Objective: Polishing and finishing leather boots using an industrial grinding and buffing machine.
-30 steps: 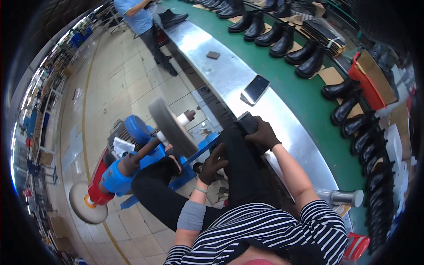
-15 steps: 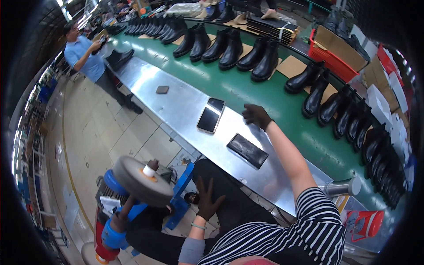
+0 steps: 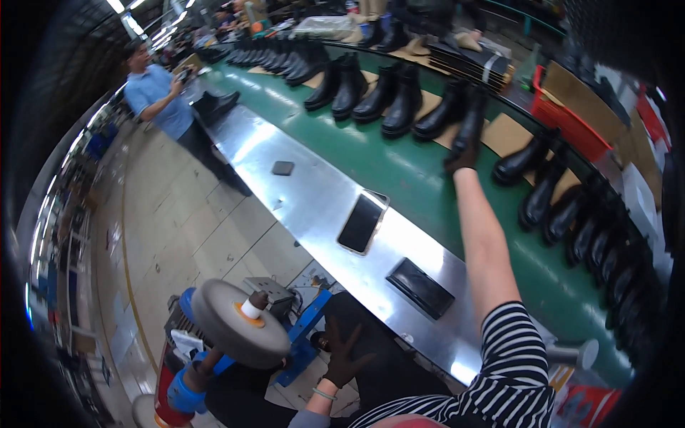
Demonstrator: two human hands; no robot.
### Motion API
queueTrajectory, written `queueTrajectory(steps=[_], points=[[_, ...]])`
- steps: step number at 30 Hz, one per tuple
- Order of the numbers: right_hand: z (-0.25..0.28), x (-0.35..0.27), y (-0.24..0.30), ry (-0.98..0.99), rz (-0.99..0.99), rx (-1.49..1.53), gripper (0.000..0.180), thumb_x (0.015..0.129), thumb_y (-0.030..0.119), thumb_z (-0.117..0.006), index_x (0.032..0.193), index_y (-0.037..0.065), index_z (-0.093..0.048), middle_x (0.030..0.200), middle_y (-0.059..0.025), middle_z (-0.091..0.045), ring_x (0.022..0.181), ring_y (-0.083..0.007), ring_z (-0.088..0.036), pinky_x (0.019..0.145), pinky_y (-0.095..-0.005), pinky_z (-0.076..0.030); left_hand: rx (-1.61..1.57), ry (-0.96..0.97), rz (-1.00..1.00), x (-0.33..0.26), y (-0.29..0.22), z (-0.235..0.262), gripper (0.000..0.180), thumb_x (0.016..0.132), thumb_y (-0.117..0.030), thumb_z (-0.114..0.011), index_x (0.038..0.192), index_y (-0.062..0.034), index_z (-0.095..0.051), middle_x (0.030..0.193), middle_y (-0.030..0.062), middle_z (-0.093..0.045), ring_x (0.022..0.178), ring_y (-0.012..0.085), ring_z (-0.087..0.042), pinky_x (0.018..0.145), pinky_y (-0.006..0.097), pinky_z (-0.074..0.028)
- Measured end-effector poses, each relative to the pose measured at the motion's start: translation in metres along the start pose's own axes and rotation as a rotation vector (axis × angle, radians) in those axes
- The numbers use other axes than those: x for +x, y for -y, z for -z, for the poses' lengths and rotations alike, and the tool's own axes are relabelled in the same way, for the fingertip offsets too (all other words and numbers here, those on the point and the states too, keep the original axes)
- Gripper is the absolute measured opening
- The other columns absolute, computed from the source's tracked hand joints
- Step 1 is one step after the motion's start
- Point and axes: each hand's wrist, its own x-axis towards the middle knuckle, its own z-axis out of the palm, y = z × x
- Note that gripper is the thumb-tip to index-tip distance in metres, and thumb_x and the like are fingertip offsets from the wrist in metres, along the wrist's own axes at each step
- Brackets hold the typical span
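Observation:
My right hand point(image 3: 462, 155), in a dark glove, is stretched far out over the green conveyor belt point(image 3: 399, 178). Its fingers are closed on the shaft of a black boot point(image 3: 472, 121) in the row of black boots point(image 3: 371, 89) on the belt. My left hand point(image 3: 346, 354), also dark-gloved, rests with spread fingers on my dark-trousered thigh and holds nothing. A grey buffing wheel point(image 3: 239, 322) on a blue machine stands just left of it.
A steel shelf point(image 3: 300, 192) runs along the belt with a phone point(image 3: 362, 222), a black flat case point(image 3: 421, 287) and a small dark pad point(image 3: 282, 167) on it. A person in a blue shirt point(image 3: 158, 93) stands at the far left. Red crates point(image 3: 571, 107) lie behind the boots.
My right hand left my lap, passed over the steel shelf and reached out to a boot on the belt. My left hand stayed at my thigh. The view tilted up.

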Motion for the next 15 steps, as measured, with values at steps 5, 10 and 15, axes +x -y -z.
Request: queueTrajectory(steps=[5,10,15], points=[[0.048,0.029,0.080,-0.069,-0.272,0.065,0.039,0.087,0.025,-0.061,0.125,0.015,-0.055,0.118,-0.0141,-0.059,0.110,-0.0327,-0.057,0.088,-0.0543,-0.048,0.012,-0.005,0.025,-0.002,0.002,-0.006,0.081,0.077,-0.053,-0.077,0.148,-0.0271,-0.047,0.163,0.0236,0.008,0.149,0.0465,0.010,0.119,0.059,-0.005],[0.056,-0.012,0.129,-0.067,-0.101,-0.316,0.046,0.086,0.021,-0.068,0.127,0.011,-0.053,0.125,-0.0146,-0.055,0.117,-0.0362,-0.054,0.093,-0.0591,-0.049,0.037,-0.019,-0.053,-0.001,0.007,-0.003,0.081,0.079,-0.054,-0.075,0.149,-0.0298,-0.044,0.163,0.0234,0.007,0.148,0.0491,0.008,0.118,0.062,-0.006],[0.055,-0.125,0.177,0.156,-0.129,-0.251,0.038,0.085,0.019,-0.067,0.119,0.004,-0.058,0.114,-0.0129,-0.060,0.102,-0.0280,-0.063,0.080,-0.0427,-0.058,0.003,0.008,-0.086,-0.006,0.015,-0.002,0.079,0.082,-0.053,-0.073,0.150,-0.0297,-0.042,0.164,0.0220,0.005,0.149,0.0482,0.005,0.119,0.060,-0.009]])
